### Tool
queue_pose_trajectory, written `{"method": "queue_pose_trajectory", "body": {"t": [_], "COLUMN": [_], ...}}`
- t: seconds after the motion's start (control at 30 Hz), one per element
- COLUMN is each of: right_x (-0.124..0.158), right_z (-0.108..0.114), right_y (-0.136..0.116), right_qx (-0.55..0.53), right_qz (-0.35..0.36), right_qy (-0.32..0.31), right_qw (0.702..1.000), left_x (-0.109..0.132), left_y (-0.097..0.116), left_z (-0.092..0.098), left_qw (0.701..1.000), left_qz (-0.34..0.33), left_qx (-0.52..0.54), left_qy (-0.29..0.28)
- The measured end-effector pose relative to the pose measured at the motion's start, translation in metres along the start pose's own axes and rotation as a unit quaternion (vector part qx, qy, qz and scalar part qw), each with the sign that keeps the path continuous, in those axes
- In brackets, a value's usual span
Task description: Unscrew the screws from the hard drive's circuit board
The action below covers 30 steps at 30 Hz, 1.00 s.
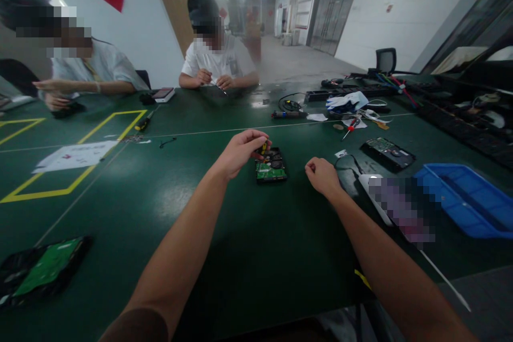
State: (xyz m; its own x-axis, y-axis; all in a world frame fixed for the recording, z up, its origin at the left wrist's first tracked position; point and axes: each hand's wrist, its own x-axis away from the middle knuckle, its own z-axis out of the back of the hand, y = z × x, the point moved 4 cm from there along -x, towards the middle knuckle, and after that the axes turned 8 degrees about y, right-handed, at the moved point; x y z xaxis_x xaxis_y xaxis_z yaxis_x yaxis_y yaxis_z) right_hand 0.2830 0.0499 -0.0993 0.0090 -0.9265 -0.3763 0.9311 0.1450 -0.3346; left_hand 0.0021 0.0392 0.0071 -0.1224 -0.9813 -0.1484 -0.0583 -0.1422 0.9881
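In front of me a hard drive [271, 171] lies flat on the green table, its green circuit board showing. Over its far part, my left hand [242, 150] is closed on a small screwdriver [264, 147] with a yellow and black handle; its tip is hidden. My right hand [323, 175] rests to the right of the drive, apart from it, with the fingers curled closed. Whatever those fingers may hold is hidden. A second hard drive [388, 154] lies beyond my right hand, and another hard drive [48, 267] sits at the near left.
At right are a blue tray [473, 200], a phone-like device [401, 208] partly blurred out, a red screwdriver [351, 127] and white gloves [347, 101]. A paper sheet [74, 156] lies at left. Two people sit across the table, each handling small items.
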Motion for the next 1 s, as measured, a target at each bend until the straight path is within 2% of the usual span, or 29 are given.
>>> {"method": "queue_pose_trajectory", "body": {"t": [0.27, 0.43, 0.57, 0.67, 0.8, 1.0], "right_x": [0.0, 0.001, 0.002, 0.003, 0.003, 0.004], "right_z": [0.004, 0.007, 0.007, 0.009, 0.009, 0.004], "right_y": [-0.002, -0.001, -0.002, -0.005, -0.01, -0.017], "right_qx": [-0.018, -0.081, -0.115, -0.13, -0.151, -0.172], "right_qz": [-0.023, -0.075, -0.088, -0.081, -0.035, 0.002], "right_qy": [0.01, 0.017, 0.017, 0.026, 0.037, 0.016], "right_qw": [1.0, 0.994, 0.989, 0.988, 0.987, 0.985], "left_x": [0.0, 0.001, 0.001, 0.001, 0.002, 0.001], "left_y": [0.001, 0.003, 0.003, 0.003, 0.003, 0.003], "left_z": [0.001, 0.001, 0.001, 0.001, 0.0, 0.001], "left_qw": [1.0, 1.0, 1.0, 1.0, 1.0, 1.0], "left_qz": [0.003, 0.001, 0.003, 0.002, 0.0, 0.006], "left_qx": [0.001, 0.002, 0.003, 0.002, 0.001, 0.007], "left_qy": [0.002, 0.003, 0.005, 0.003, 0.0, 0.01]}}
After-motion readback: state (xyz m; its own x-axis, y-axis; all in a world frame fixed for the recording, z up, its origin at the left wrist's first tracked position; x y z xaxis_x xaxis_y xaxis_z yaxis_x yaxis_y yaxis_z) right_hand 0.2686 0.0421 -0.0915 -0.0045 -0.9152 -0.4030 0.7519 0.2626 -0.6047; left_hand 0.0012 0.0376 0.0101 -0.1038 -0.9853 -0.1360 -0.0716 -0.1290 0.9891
